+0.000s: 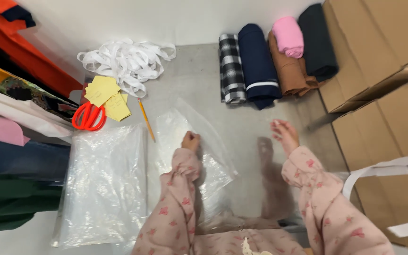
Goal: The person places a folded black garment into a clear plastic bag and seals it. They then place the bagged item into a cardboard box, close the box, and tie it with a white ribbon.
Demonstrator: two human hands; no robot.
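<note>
My left hand (191,140) rests as a closed fist on a clear plastic bag (180,127) that lies on the grey table (199,80); whether it pinches the film I cannot tell. My right hand (284,134) hovers above the table to the right, fingers loosely apart, holding nothing. Its shadow falls on the table beside it. Both arms wear pink flowered sleeves. A stack of clear plastic bags (102,184) lies to the left of my left arm.
Folded fabrics (258,63) in plaid, navy, brown, pink and black lie at the back. White ribbon (123,59), yellow paper notes (102,92), orange scissors (89,116) and a pencil (146,119) sit at the back left. Cardboard boxes (383,61) stand right; stacked cloth (10,118) left.
</note>
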